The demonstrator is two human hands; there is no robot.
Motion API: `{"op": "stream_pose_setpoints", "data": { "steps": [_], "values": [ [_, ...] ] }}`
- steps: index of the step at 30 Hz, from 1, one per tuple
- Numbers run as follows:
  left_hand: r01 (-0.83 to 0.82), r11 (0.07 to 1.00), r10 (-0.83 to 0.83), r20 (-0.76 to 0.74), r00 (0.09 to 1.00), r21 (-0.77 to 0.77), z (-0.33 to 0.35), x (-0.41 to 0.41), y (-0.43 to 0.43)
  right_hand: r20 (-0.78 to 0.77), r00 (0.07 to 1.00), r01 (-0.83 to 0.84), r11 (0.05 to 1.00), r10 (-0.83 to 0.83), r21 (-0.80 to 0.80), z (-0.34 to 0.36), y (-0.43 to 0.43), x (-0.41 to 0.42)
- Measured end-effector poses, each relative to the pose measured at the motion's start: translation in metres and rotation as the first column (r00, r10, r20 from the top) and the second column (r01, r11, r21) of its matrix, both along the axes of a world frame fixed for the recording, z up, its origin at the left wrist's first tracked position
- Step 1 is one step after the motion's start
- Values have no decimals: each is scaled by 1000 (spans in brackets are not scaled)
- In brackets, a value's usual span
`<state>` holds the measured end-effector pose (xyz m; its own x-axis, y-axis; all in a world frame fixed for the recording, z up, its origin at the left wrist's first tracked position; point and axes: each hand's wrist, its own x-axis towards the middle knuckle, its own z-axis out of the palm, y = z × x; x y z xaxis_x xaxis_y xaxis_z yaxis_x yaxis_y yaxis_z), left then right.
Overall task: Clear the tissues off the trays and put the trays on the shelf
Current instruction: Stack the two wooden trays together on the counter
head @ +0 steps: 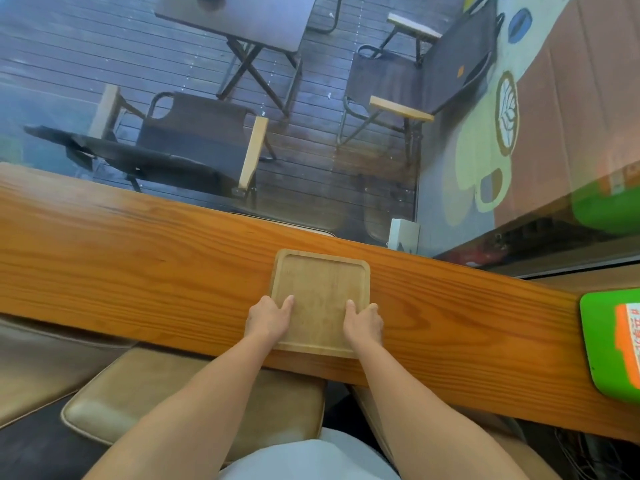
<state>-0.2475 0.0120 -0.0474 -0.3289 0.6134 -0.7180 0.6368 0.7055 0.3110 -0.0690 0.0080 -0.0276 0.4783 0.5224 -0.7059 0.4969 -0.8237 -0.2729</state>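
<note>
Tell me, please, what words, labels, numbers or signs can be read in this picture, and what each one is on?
No text here can be read.
Green board at the counter's right end: its orange and white label carries print, too blurred and cut off to read.
Orange sticker above the green shape behind the glass: blurred, unreadable.
Wooden tray held by both hands: no markings visible.

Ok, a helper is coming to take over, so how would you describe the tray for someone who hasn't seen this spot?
Find the long orange-brown wooden counter along the window. On it sits a pale square wooden tray with rounded corners and a raised rim, gripped by the left hand and right hand. Unlike the bright green board at the right, it is bare wood.
</note>
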Motion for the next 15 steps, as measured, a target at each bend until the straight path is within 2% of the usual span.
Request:
{"op": "stream_pose_setpoints", "data": {
  "steps": [5, 15],
  "values": [
    [12, 988, 4, -104, 995, 153, 10, 3, -4, 7, 998, -66, 998, 66, -6, 3, 7, -2],
    [159, 950, -87, -260, 962, 268, 13, 0, -9, 36, 999, -35, 998, 37, -58, 4, 11, -10]
  ]
}}
